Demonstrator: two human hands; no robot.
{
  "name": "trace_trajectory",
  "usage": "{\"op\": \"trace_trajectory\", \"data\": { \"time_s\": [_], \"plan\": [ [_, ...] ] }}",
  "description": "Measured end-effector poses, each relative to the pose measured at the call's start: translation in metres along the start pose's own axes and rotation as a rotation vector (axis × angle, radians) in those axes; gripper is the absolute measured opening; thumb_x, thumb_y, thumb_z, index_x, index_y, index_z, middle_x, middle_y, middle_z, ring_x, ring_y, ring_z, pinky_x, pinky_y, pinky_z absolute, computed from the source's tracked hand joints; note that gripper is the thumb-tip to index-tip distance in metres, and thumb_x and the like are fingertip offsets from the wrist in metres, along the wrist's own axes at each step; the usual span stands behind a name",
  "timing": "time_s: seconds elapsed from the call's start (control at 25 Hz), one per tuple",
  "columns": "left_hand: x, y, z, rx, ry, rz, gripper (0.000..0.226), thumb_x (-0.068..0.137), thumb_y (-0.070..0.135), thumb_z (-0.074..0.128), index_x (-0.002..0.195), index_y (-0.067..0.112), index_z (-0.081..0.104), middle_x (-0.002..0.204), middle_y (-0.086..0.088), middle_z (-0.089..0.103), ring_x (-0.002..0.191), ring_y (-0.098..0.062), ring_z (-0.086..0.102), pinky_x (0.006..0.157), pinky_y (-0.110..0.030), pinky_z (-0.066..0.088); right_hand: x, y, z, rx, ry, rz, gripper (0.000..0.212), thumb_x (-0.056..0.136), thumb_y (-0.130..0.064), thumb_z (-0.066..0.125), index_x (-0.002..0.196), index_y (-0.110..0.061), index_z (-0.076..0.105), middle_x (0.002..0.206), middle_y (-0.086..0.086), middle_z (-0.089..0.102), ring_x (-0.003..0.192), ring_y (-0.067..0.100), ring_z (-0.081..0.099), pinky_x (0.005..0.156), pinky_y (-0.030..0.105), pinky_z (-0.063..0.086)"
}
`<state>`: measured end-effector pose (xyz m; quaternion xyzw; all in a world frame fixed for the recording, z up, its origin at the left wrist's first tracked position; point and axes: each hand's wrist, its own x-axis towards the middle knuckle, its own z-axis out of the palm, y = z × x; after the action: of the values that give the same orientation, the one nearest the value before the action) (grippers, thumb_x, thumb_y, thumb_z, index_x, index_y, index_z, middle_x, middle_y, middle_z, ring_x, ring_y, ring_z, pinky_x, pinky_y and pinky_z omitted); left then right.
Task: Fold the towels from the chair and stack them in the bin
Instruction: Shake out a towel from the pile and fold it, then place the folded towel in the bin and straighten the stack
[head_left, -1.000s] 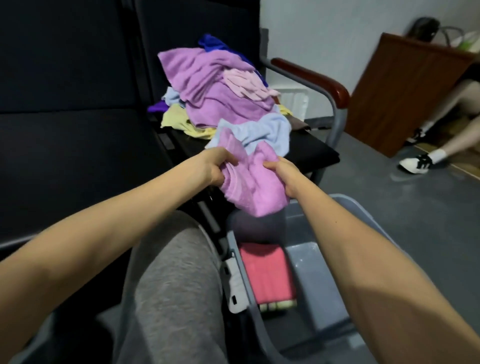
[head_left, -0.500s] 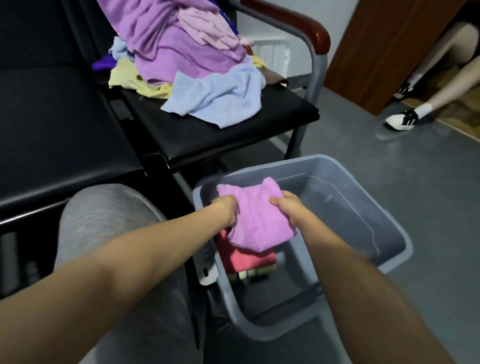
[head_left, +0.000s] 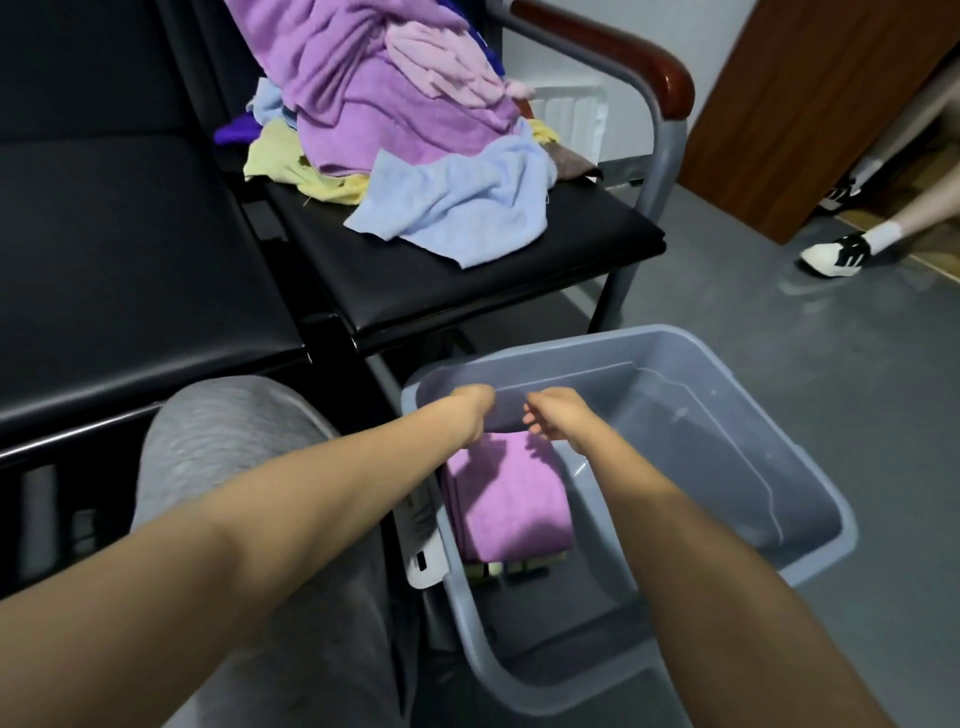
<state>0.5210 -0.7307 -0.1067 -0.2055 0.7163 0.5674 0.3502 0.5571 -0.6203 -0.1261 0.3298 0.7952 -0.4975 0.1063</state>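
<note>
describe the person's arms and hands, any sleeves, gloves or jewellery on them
The left forearm and right forearm are bare, with no sleeve in view. The left hand and right hand wear no gloves, and no watch, bracelet or ring shows. The only clothing visible is grey trousers on the leg.

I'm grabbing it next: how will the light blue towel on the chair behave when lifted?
The light blue towel probably goes limp, given its rumpled folds. Its back seems tucked under the purple towel, so pulling may drag it along.
</note>
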Motion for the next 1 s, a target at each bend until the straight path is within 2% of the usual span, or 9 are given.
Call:
{"op": "trace_trajectory", "data": {
  "time_s": [0.08, 0.12, 0.28, 0.48, 0.6, 0.72, 0.76, 0.88, 1.0],
  "plan": [
    [-0.011, 0.004, -0.011, -0.134, -0.312, 0.068, 0.019, 0.096, 0.004, 0.041, 0.085, 0.003, 0.056, 0.095, -0.012, 0.064, 0.077, -0.013, 0.056, 0.071, -0.021, 0.049, -0.007, -0.019, 0.004, 0.024, -0.042, -0.057, 0.037, 0.099, -0.021, 0.043, 0.063, -0.011, 0.049, 0.057, 0.005, 0.049, 0.042, 0.012, 0.041, 0.039, 0.017, 0.032],
    [-0.011, 0.011, -0.01, -0.122, -0.289, 0.11, 0.029, 0.095, 0.0, 0.038, 0.069, 0.005, 0.05, 0.068, -0.011, 0.063, 0.059, -0.013, 0.055, 0.056, -0.02, 0.045, -0.01, -0.032, 0.005, 0.031, -0.033, -0.108, 0.041, 0.099, -0.024, 0.044, 0.061, -0.011, 0.048, 0.052, 0.004, 0.048, 0.042, 0.012, 0.041, 0.038, 0.017, 0.032],
    [-0.034, 0.052, -0.027, -0.121, -0.269, 0.222, 0.033, 0.092, -0.004, 0.036, 0.064, 0.007, 0.048, 0.032, -0.001, 0.049, 0.046, -0.014, 0.048, 0.05, -0.02, 0.038, -0.02, -0.083, 0.008, 0.039, 0.069, -0.274, 0.045, 0.096, -0.025, 0.05, 0.052, -0.013, 0.048, 0.035, -0.004, 0.044, 0.028, 0.005, 0.037, 0.035, 0.017, 0.028],
    [-0.046, 0.117, -0.085, 0.02, -0.277, 0.525, 0.021, 0.09, 0.001, 0.049, 0.072, 0.01, 0.053, 0.065, -0.006, 0.055, 0.061, -0.013, 0.053, 0.059, -0.018, 0.045, -0.027, -0.16, 0.01, 0.082, 0.181, -0.529, 0.042, 0.096, -0.024, 0.05, 0.059, -0.006, 0.059, 0.049, 0.001, 0.058, 0.048, 0.009, 0.052, 0.053, 0.023, 0.04],
    [-0.028, 0.156, -0.116, 0.435, 0.098, 0.888, 0.011, 0.087, 0.008, 0.059, 0.098, 0.007, 0.061, 0.096, -0.011, 0.062, 0.091, -0.021, 0.058, 0.074, -0.024, 0.045, -0.016, -0.197, 0.01, -0.08, 0.259, -0.608, 0.039, 0.095, -0.029, 0.048, 0.061, -0.013, 0.055, 0.061, 0.004, 0.056, 0.059, 0.016, 0.051, 0.056, 0.027, 0.036],
    [0.002, 0.174, -0.13, 0.88, 0.267, 0.964, 0.077, 0.083, 0.032, 0.067, 0.147, 0.015, 0.027, 0.147, -0.011, 0.035, 0.136, -0.028, 0.034, 0.107, -0.037, 0.03, 0.002, -0.216, 0.014, -0.272, 0.286, -0.581, 0.015, 0.088, -0.018, 0.051, 0.101, -0.014, 0.058, 0.092, 0.004, 0.063, 0.091, 0.024, 0.058, 0.066, 0.028, 0.041],
    [0.01, 0.175, -0.13, 0.998, 0.259, 0.928, 0.088, 0.082, 0.039, 0.067, 0.151, 0.021, 0.015, 0.152, -0.01, 0.027, 0.141, -0.029, 0.025, 0.111, -0.042, 0.023, 0.009, -0.217, 0.015, -0.351, 0.277, -0.567, 0.034, 0.086, -0.015, 0.052, 0.12, -0.017, 0.052, 0.113, 0.006, 0.058, 0.108, 0.027, 0.054, 0.079, 0.03, 0.043],
    [0.027, 0.167, -0.117, 1.173, 0.218, 0.872, 0.06, 0.085, 0.042, 0.061, 0.138, 0.023, 0.041, 0.141, -0.01, 0.044, 0.134, -0.03, 0.035, 0.105, -0.041, 0.028, 0.015, -0.212, 0.016, -0.625, 0.247, -0.402, 0.084, 0.084, -0.024, 0.059, 0.149, -0.04, 0.008, 0.157, 0.004, 0.0, 0.142, 0.036, 0.01, 0.114, 0.045, 0.018],
    [0.03, 0.163, -0.11, 0.994, 0.213, 1.057, 0.011, 0.086, 0.021, 0.059, 0.089, 0.011, 0.063, 0.101, -0.009, 0.063, 0.106, -0.027, 0.056, 0.083, -0.03, 0.042, 0.023, -0.203, 0.011, -0.587, 0.17, -0.276, 0.083, 0.084, -0.032, 0.061, 0.147, -0.047, 0.008, 0.158, 0.001, -0.014, 0.142, 0.04, -0.001, 0.116, 0.051, 0.011]
  ]
}}
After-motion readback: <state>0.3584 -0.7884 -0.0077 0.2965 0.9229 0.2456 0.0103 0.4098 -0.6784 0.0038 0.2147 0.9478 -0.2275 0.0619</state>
